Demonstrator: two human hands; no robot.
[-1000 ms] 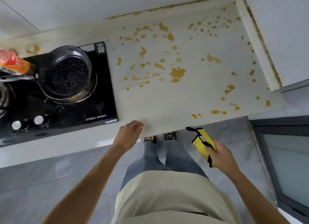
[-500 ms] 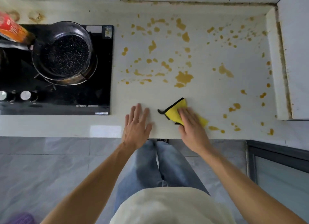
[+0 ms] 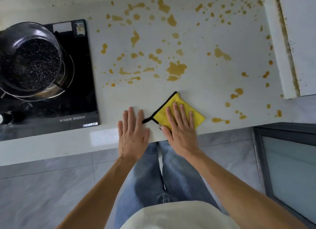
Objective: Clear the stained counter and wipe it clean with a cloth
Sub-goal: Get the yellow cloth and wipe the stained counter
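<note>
Person: stands at the near edge, in pale top and blue jeans, both bare arms reaching forward.
Left hand (image 3: 133,133): flat on the surface (image 3: 205,92) at the near edge, palm down, fingers spread, grip open and holding nothing.
Right hand (image 3: 181,131): just right of the left hand, pressed flat on the cloth (image 3: 196,117), fingers straight; grip open, palm bearing down, not clasping.
Cloth: yellow with black trim, lying flat on the surface near the edge, one corner pointing far; a black loop sticks out left, close to the left hand's fingers.
Stains (image 3: 176,70): orange-brown splashes over the middle and far surface, the biggest blotch just beyond the cloth; smaller drops run to the right, a few lying right of the cloth near the edge.
Hob (image 3: 77,92): black, set in the surface on the left.
Pan (image 3: 29,61): dark and speckled inside, sits on the hob's burner.
Wall (image 3: 301,32): pale, rising at the right end, with a grimy seam.
</note>
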